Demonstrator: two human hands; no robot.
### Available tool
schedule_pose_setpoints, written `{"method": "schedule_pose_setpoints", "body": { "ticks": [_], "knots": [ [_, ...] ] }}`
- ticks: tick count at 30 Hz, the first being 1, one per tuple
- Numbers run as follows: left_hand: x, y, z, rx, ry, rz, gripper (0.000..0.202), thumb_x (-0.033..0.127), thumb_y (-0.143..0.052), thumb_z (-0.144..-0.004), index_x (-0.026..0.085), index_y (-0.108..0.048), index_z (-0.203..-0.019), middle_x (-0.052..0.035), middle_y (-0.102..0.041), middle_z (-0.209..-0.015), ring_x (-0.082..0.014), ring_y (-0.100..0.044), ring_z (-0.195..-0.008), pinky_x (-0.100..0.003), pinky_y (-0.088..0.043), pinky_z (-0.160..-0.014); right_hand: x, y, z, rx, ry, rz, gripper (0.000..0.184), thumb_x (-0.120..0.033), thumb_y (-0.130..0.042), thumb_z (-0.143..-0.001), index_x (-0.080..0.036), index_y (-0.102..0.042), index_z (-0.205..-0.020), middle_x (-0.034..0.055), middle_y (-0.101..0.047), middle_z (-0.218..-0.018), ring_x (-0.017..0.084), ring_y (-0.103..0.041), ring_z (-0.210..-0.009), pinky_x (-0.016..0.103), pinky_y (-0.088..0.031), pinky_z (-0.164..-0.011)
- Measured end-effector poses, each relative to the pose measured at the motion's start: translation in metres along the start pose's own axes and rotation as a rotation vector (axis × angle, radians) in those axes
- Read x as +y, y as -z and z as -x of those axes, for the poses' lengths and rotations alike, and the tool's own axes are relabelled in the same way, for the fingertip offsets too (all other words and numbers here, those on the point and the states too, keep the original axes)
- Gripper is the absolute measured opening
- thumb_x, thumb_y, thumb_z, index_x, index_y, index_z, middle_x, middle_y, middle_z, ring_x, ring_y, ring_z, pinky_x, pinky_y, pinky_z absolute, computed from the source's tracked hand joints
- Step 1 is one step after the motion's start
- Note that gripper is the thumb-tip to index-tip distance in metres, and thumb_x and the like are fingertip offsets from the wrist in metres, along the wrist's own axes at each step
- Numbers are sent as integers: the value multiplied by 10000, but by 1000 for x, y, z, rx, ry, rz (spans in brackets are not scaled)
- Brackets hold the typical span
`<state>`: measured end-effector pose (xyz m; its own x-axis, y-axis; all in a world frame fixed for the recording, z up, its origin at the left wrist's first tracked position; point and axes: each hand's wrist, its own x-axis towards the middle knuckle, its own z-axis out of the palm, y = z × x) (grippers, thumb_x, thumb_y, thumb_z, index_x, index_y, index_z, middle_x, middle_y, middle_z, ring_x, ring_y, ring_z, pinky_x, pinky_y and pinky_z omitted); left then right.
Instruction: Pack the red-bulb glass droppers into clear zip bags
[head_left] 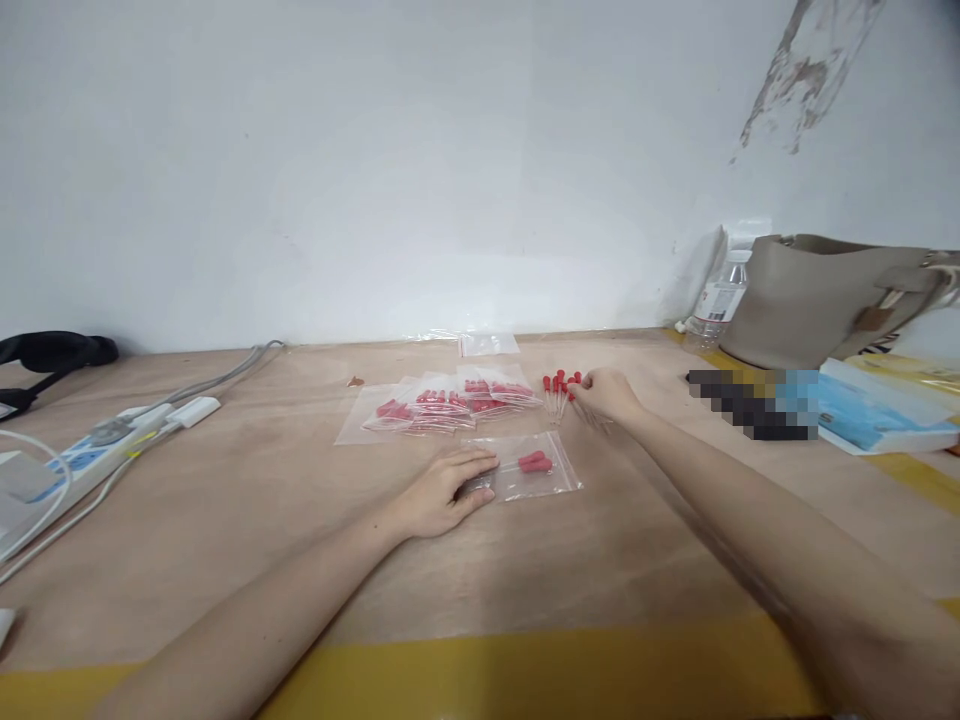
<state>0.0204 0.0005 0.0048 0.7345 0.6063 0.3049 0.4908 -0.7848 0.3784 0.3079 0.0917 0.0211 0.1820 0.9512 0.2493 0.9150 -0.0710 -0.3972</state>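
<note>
Loosely spread, left hand (450, 490) touches glossy bag (525, 484); right hand (611, 394) narrowed at red-bulbed droppers (560, 378), grip unclear.

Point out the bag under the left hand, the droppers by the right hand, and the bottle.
Bag (564, 470): head view, on the clear plastic right of the red pieces inside.
Droppers (556, 385): head view, on one red top in the group.
Bottle (718, 303): head view, on its label.

Lower centre, the left hand (450, 492) rests on a clear bag (564, 482) with red bulbs (535, 462) inside; right of centre, the right hand (609, 394) touches red-topped droppers (556, 386); overlapping filled bags (442, 402) lie mid-frame
</note>
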Motion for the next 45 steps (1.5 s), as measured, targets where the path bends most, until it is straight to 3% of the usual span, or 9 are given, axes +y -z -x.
{"method": "schedule_pose_setpoints", "body": {
  "ticks": [7,19,21,24,27,29,35,40,45],
  "knots": [
    [-2,-1,1,17,-3,19,371,332,-464,-856,214,-481,-1208,-69,-517,-1217,-213,-447,-1141,-403,-362,-965,-11,-22,-26,-77,-164,40,252,-355,-550,-664,-127,-633,-730,146,-659,-761,211,-618,-679,245,-401,-520],
    [-1,-1,1,9,-5,1,370,328,-457,-860,202,-486,-1206,-72,-516,-1217,-207,-458,-1127,-386,-366,-964,-17,-1,-13,-55,-162,-18,181,-267,-532,-665,-123,-634,-700,139,-649,-708,216,-613,-672,262,-414,-536],
    [-1,-1,1,6,-5,-4,374,326,-461,-858,196,-485,-1208,-74,-517,-1216,-203,-454,-1131,-379,-362,-969,-15,8,-1,-51,-107,-193,195,-305,-517,-686,-135,-614,-697,88,-624,-638,172,-590,-596,240,-404,-502],
    [-2,-1,0,6,-9,-12,378,322,-466,-856,185,-486,-1208,-79,-518,-1214,-198,-450,-1136,-367,-359,-974,-10,12,27,-48,-57,-643,323,-324,-538,-684,-159,-505,-959,-8,-560,-612,100,-508,-454,209,-377,-408],
    [-2,-1,0,4,-9,-13,377,322,-464,-856,184,-489,-1206,-80,-523,-1208,-200,-456,-1131,-368,-364,-970,-2,2,56,-55,-54,-967,604,-271,-597,-638,-220,-280,-1150,-77,-479,-621,89,-493,-413,211,-412,-376],
    [-1,0,0,4,-7,-10,376,320,-467,-854,180,-494,-1202,-81,-528,-1202,-201,-460,-1127,-368,-366,-969,1,-8,69,-26,-93,-1110,656,-244,-614,-630,-258,-222,-1156,-85,-463,-632,103,-533,-443,235,-470,-410],
    [-3,-1,1,3,3,8,383,320,-472,-853,190,-490,-1213,-77,-512,-1228,-206,-454,-1142,-378,-359,-975,-6,-20,82,-83,-248,-1444,357,-247,-570,-715,-257,-303,-953,-57,-547,-651,139,-624,-574,317,-547,-591],
    [-5,-3,1,-13,-10,28,390,328,-461,-861,206,-474,-1232,-72,-478,-1268,-205,-431,-1172,-380,-341,-992,-13,-14,93,-270,-257,-1491,154,-225,-531,-760,-215,-395,-831,-32,-566,-574,130,-606,-517,279,-522,-551],
    [-2,-1,1,1,-12,17,409,325,-461,-859,201,-449,-1248,-70,-488,-1256,-200,-438,-1162,-376,-345,-988,-7,-9,98,-331,-311,-1492,77,-164,-578,-716,-165,-525,-772,4,-597,-667,101,-610,-591,226,-518,-625]
  ]
}}
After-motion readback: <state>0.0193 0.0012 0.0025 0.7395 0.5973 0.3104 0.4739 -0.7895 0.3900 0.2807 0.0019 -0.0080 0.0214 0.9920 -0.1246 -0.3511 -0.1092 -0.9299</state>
